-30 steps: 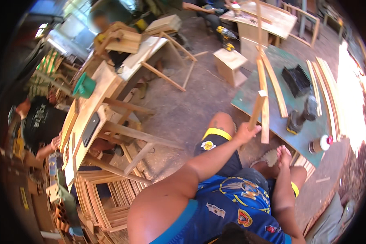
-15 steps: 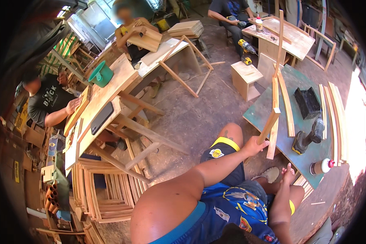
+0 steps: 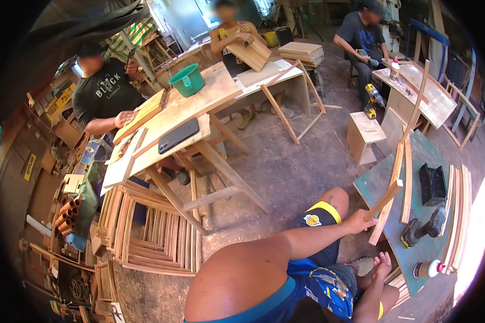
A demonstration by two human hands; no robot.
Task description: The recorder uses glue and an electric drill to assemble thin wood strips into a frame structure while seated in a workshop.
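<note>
My left hand (image 3: 359,222) is closed around a short wooden strip (image 3: 385,200), which tilts up and away over the near edge of a green-topped worktable (image 3: 373,178). Just behind it, a longer wooden strip (image 3: 396,171) lies across the tabletop and projects past its near edge. My right hand (image 3: 382,264) is held near my knee, palm up, its fingers loosely bent and apart, with nothing seen in it. Closest to that hand on the table is a glue bottle with a red tip (image 3: 429,268), lying on its side. A black cordless drill (image 3: 423,229) rests beyond it.
A black open box (image 3: 432,185) and long wooden strips (image 3: 458,215) occupy the table's right. Left, a wooden bench (image 3: 218,86) carries a green bucket (image 3: 187,81) and a phone (image 3: 179,135). Stacked wooden frames (image 3: 159,237) stand below. Three people work around the benches.
The whole view has swung left, so the scene sits further right and lower. My left hand still grips the strip. My right hand's fingers look more spread.
</note>
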